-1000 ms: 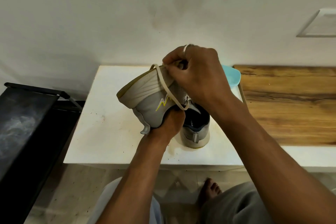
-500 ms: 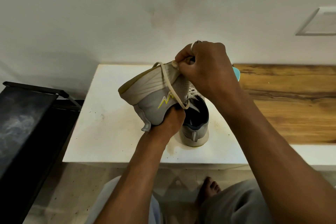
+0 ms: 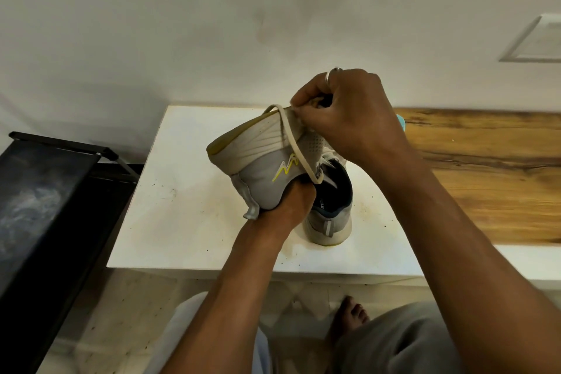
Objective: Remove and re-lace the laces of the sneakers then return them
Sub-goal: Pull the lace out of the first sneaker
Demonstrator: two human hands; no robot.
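The left hand [image 3: 290, 205] comes up from below on a nearly straight forearm. Its fingers are curled tight round the collar of the held sneaker [image 3: 258, 161] near the heel, with the fingertips hidden behind the shoe. That sneaker is raised clear of the white surface [image 3: 182, 222] and tipped on its side. The sole faces up and to the left, the heel points down toward the camera, and the toe is farthest away. The right hand [image 3: 346, 114] reaches in from the right with the wrist bent down over the front of the shoe and the back of the hand toward the camera. Its fingers are bunched, and thumb and forefinger pinch the lace [image 3: 291, 143] at the upper; a ring [image 3: 332, 71] shows on one finger. From the pinch the pale lace arches over the edge of the sole. It then slants down across the grey side, past the yellow zigzag mark, to a small bend just above the left hand. The second sneaker [image 3: 329, 222] stands upright on the surface, heel toward the camera, just beside the left hand and partly hidden by the held shoe and the right forearm. A wooden top [image 3: 485, 176] adjoins the surface on the right, and a black rack [image 3: 45, 206] stands at the left.
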